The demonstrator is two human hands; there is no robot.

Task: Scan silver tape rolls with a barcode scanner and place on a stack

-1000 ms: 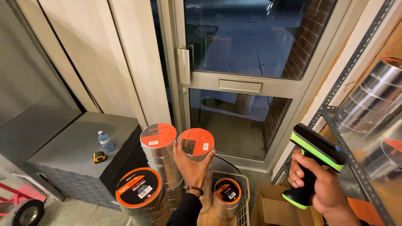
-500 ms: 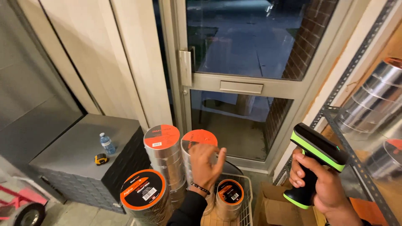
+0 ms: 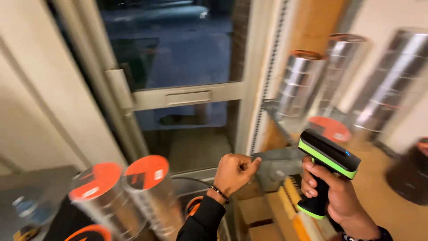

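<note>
My right hand grips a black and green handheld scanner at the lower right, its head tilted up and to the left. My left hand hangs in mid air at the centre, fingers curled shut with nothing in them, a dark bead bracelet on the wrist. To its lower left stand silver metal duct pipes, one nearest the hand and another beside it, each with an orange end cap. More silver pipes lean on a shelf at the upper right.
A glass door with a metal push bar fills the middle. A slotted metal shelf upright rises to the right of it. A grey cabinet top with a water bottle shows at the lower left. Another dark pipe end sits far right.
My left hand has come off the orange-capped pipe, closed and moved to the right. The view has swung right toward the shelf of pipes. The scanner stays in my right hand.
</note>
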